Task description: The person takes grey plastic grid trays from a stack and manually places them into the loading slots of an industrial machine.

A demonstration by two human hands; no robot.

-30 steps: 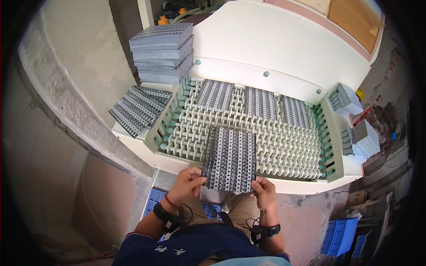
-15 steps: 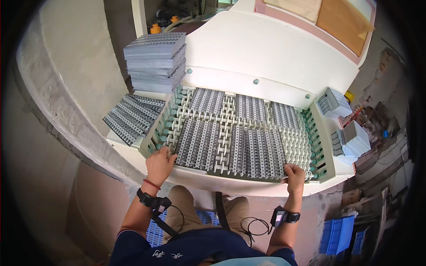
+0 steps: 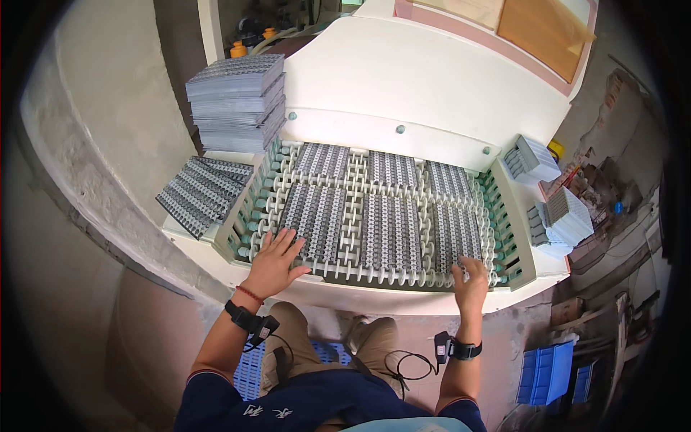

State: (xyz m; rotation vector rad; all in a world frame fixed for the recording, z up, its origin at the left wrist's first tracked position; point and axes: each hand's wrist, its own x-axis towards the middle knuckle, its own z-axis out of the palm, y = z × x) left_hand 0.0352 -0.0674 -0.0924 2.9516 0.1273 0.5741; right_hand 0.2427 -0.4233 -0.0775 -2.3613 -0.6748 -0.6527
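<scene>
Panels (image 3: 391, 232), flat, grey, pale-striped

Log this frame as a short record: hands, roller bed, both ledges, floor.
left hand: open, fingers spread over the near-left corner of the front-left panel
right hand: fingers bent at the near edge of the front-right panel; grip unclear
roller bed: six patterned panels, two rows of three, gaps between columns
left ledge: tall panel stack at the back, overlapping loose panels nearer
right ledge: two smaller stacks
floor: blue crate, right side
</scene>
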